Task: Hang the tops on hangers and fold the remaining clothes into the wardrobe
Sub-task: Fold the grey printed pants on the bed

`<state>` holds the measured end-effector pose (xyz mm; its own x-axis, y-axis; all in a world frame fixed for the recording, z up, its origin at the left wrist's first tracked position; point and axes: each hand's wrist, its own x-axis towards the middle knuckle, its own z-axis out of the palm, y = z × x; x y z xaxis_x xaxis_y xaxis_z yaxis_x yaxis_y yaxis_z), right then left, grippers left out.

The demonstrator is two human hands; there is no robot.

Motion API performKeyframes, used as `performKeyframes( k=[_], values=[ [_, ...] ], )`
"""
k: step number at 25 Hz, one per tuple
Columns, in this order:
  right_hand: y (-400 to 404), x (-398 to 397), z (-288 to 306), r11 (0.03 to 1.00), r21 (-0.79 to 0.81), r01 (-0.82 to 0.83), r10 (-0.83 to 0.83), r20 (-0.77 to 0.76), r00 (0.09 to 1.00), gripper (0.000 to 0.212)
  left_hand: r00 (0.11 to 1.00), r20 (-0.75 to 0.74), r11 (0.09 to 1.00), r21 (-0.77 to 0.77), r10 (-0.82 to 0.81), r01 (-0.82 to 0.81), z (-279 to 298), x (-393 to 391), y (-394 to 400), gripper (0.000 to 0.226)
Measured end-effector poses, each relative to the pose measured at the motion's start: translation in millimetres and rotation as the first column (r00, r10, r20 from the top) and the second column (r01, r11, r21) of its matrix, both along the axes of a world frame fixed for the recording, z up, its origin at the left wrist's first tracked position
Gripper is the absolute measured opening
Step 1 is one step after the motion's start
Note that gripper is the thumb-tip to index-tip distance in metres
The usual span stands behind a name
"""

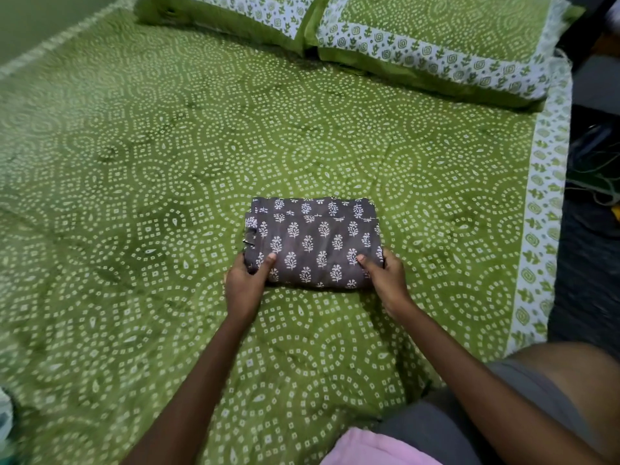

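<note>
A folded brown garment (pixel 313 239) with a white leaf print lies as a neat rectangle in the middle of the bed. My left hand (pixel 243 285) grips its near left corner, thumb on top and fingers tucked under the edge. My right hand (pixel 385 280) grips the near right corner the same way, thumb pressed on the cloth. No hangers and no wardrobe are in view.
The bed is covered by a green sheet (pixel 151 169) with white dotted circles. Two matching pillows (pixel 419 38) lie at the far end. The bed's right edge (pixel 540 229) drops to a dark floor. A pink cloth (pixel 372 448) lies at my lap.
</note>
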<state>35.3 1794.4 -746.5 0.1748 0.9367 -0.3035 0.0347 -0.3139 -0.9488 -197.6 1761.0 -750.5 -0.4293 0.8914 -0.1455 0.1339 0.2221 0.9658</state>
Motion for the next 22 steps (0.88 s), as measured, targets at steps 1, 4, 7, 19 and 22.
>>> performKeyframes(
  k=[1,4,7,19,22],
  values=[
    [2,-4,1,0.999,0.043,0.002,-0.005,0.057,0.998,0.023,0.998,-0.043,0.999,0.000,0.045,-0.045,4,4,4,0.031],
    [14,-10,10,0.983,0.185,0.012,-0.039,0.142,0.989,0.033,0.985,-0.150,0.993,0.099,0.081,-0.067,12,9,18,0.036],
    [30,-9,7,0.986,0.166,0.030,-0.073,0.259,0.963,0.028,0.959,-0.278,0.998,0.051,0.055,-0.043,10,3,34,0.041],
    [40,0,10,0.998,-0.004,0.065,-0.037,0.784,0.619,0.031,0.930,-0.338,0.962,-0.170,0.146,-0.213,12,-16,51,0.042],
    [48,-2,32,0.949,0.213,0.233,-0.315,0.678,0.664,0.018,0.863,-0.418,0.956,0.067,0.286,-0.285,27,-25,57,0.018]
  ],
)
